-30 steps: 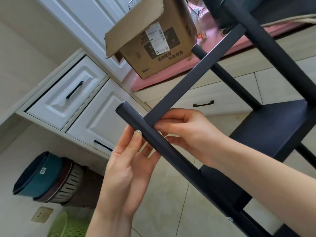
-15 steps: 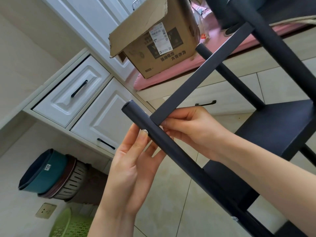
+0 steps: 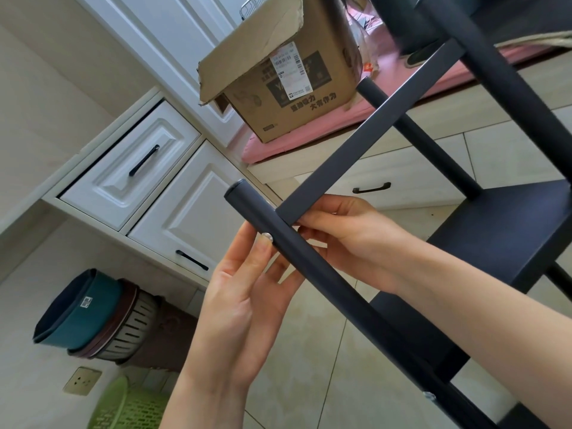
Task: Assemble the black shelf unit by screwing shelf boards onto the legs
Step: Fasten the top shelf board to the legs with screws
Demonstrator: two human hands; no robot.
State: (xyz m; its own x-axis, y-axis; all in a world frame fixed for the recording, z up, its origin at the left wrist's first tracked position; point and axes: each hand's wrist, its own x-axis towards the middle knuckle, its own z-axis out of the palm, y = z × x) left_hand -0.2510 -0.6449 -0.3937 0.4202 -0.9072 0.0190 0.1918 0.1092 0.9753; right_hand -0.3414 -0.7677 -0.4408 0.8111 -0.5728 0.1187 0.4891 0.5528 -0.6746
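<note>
The black shelf unit lies tilted in front of me. Its near round leg runs from upper left to lower right. A black shelf board meets that leg edge-on near its top end. My right hand grips the board's end right at the joint. My left hand reaches up behind the leg with straight fingers, one fingertip pressing a silver screw against the leg's side. A lower shelf board sits fixed between the legs. A second screw shows farther down the leg.
Two more black legs cross the upper right. An open cardboard box sits on a pink mat. White drawers stand to the left. Stacked baskets and a green basket lie on the tiled floor.
The leg, board and both hands have drifted slightly right and up in view. Both hands keep the same hold and the screw stays under the left fingertip.
</note>
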